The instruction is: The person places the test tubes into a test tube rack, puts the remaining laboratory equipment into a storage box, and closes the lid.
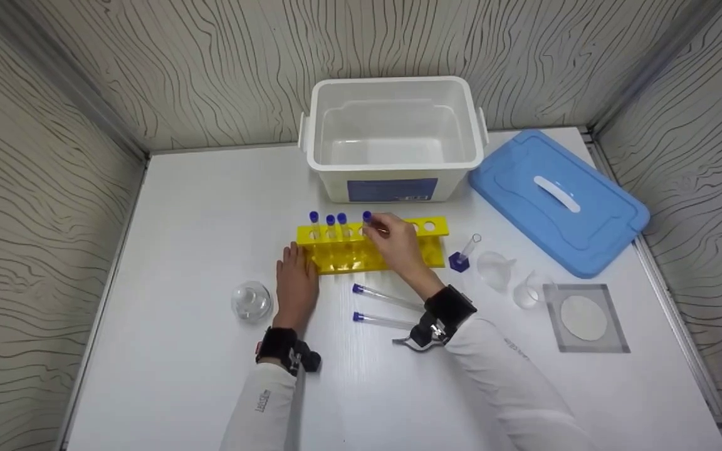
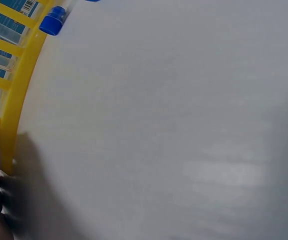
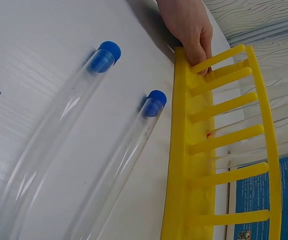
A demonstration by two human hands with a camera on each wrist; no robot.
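Note:
My right hand (image 1: 398, 244) pinches a blue-capped test tube (image 1: 367, 216) near its top, where it stands in the yellow test tube rack (image 1: 361, 258). Farther left in the same rack, three more blue-capped tubes stand upright. At the rack's left end rests my left hand (image 1: 296, 285); in the right wrist view its thumb (image 3: 195, 52) presses on the base while fingers lie round the end. Two capped tubes lie flat in front of the rack, a nearer tube (image 3: 69, 110) and a farther tube (image 3: 134, 150).
Behind the rack stands a white bin (image 1: 392, 188), with its blue lid (image 1: 561, 232) to the right. A small cylinder with a purple base (image 1: 459, 262), funnel (image 1: 494, 270), beaker (image 1: 527, 295) and gauze square (image 1: 615, 326) sit at right. Left is a glass vessel (image 1: 251, 302); a metal tool (image 1: 411, 346) lies under the right wrist.

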